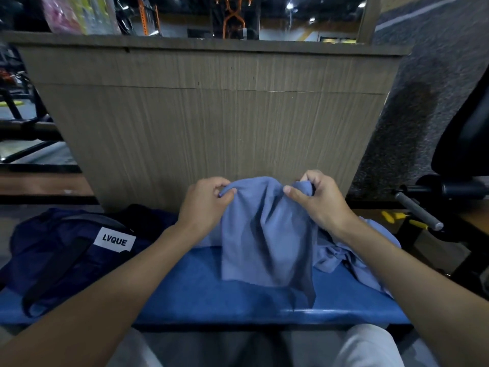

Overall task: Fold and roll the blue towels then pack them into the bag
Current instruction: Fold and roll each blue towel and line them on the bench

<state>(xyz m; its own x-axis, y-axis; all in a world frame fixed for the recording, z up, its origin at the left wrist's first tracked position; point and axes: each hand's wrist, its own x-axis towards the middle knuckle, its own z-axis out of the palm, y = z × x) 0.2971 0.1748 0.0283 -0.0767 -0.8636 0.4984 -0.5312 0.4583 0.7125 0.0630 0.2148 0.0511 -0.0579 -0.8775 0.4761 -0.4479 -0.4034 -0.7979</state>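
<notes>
Pinching limp, lightweight blue towel (264,234) at top corners: left grip (205,205) clamping 10 o'clock, right grip (317,201) 2 o'clock.

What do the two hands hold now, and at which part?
Both hands hold one blue towel by its top edge: the left hand pinches one end, the right hand the other.

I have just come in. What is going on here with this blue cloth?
A person holds one blue towel up by its top edge: the left grip and the right grip each pinch the cloth. It hangs unfolded over the blue bench. More blue towels lie crumpled on the right, and the navy LVQUE bag lies on the left.
</notes>
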